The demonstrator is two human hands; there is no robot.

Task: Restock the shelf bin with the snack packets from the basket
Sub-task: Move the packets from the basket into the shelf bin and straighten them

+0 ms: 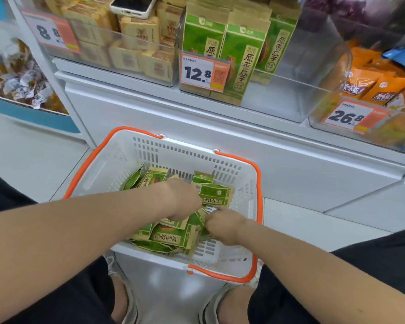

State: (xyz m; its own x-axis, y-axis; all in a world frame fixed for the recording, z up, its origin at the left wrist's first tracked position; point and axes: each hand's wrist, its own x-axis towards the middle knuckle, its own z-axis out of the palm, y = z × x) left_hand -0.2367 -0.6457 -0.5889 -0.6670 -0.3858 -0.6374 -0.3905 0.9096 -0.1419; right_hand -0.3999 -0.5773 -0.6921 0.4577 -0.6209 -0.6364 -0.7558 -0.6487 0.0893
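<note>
While the brown-packet bin (117, 46) far left is just sitting there with a phone (133, 5) lying on top, all the action is happening down low in the white basket (117, 160), which is resting on the floor between the person's feet. The green snack packets (171, 238) are lying in a loose heap in it, so this is looking like the pick-up step. The left hand (180, 199) is digging down into the pile, but its fingers are hiding under the palm, so I can't tell if it's actually got anything. Just right of it, the right hand (222, 224) is curling tight and seems to be pinching the edge of a packet. Up and further right, the clear shelf bin (297, 90) behind the 12.8 price tag (198, 72) is holding a few matching packs upright, with plenty of room on its right side. Next move, I'm guessing: lifting a handful up there and standing it beside those, not in the orange-packet bin (369, 85) far right.
</note>
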